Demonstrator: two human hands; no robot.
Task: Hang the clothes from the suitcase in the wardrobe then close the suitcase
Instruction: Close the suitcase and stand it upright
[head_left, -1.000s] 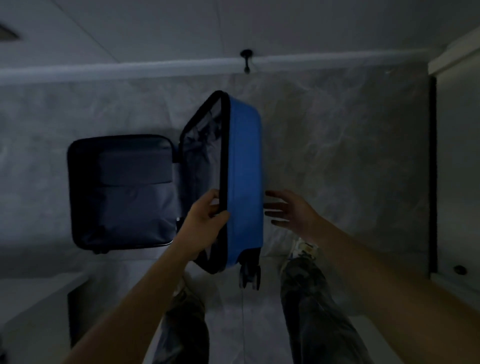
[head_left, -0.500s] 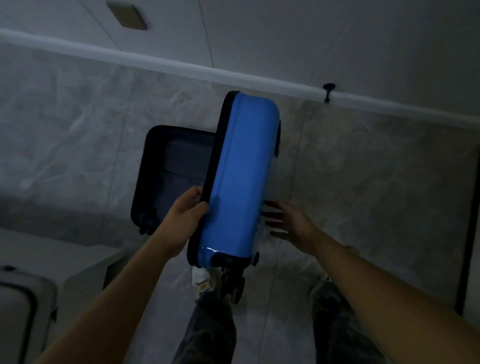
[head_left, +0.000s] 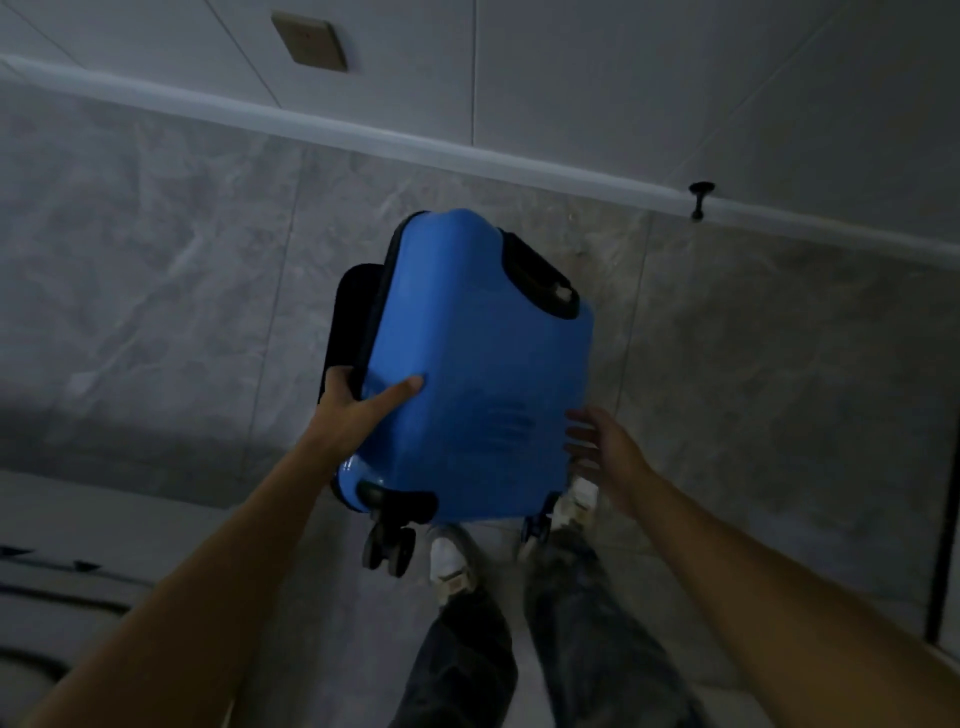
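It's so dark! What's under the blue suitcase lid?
Only the black edge of the other half shows under the blue lid; its inside is covered.

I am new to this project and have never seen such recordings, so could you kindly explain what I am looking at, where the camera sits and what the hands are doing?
There is no machine here. A person wears one wide-angle camera on the head, looking down, so the two bare arms coming in from below are their own. The left hand grips the edge of a blue suitcase, with the thumb flat on the shell and the fingers curled round the rim. The right hand is open, fingers spread, beside the opposite edge; whether it touches is unclear. The blue shell is swung almost onto the dark half. Below is a grey tiled floor. The wheels point toward the person's shoes.
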